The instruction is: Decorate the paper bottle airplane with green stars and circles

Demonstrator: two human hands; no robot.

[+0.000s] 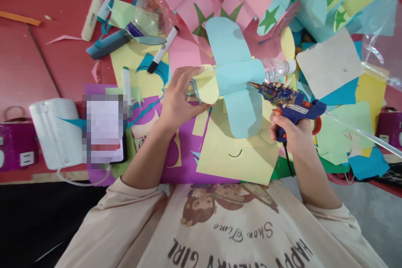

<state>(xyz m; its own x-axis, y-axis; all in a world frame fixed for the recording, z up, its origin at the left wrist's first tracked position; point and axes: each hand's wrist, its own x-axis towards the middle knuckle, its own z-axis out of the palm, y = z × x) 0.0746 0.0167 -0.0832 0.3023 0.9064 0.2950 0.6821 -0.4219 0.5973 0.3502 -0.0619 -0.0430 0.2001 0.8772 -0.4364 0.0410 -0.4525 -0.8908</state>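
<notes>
Centred, the bottle (274,70), cap (292,66) toward three o'clock, already wears blue paper (240,75) and a yellow piece (207,90); left hand (180,102) curls fingers round its nine-o'clock end, right hand (291,132) grips a glue gun (297,106), gluing perhaps unfinished

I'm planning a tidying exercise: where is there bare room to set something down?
The red tabletop at far left has two mostly bare patches: one between the orange strip and the white case, another beyond that strip, left of the markers. Paper sheets crowd the left hand on the wrapped bottle and the right hand with its glue gun.
</notes>
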